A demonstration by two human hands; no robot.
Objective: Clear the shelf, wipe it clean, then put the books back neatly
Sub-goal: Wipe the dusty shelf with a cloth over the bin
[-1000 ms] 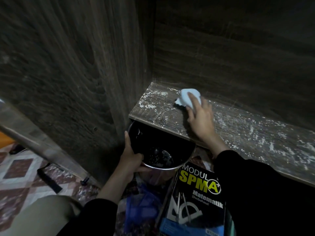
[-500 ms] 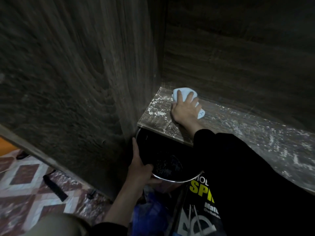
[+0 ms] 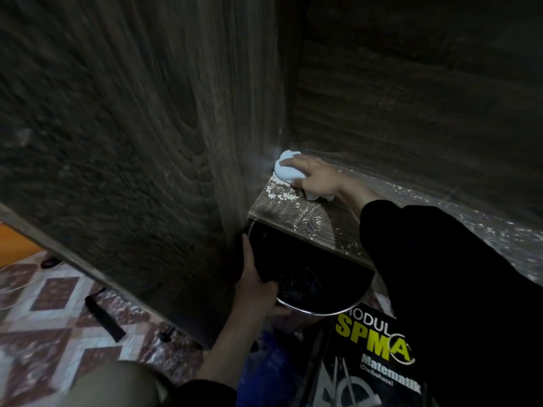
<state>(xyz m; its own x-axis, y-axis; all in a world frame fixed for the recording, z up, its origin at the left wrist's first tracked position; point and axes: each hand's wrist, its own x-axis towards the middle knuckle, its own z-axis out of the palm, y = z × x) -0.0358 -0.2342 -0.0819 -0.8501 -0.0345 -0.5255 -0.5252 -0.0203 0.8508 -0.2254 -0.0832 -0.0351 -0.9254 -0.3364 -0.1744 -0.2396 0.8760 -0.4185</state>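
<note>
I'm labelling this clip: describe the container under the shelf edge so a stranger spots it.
Find the dark wooden shelf flecked with white. Below its front edge the left hand grips a round bowl, the only thing with a shiny rim and black inside.

Dark wood-grain side panel (image 3: 117,142) w/ back panel (image 3: 411,83), tiled floor (image 3: 58,292) (maroon & white diamond pattern), black strap (image 3: 104,318), orange surface (image 3: 11,245) far left, dim light.
</note>
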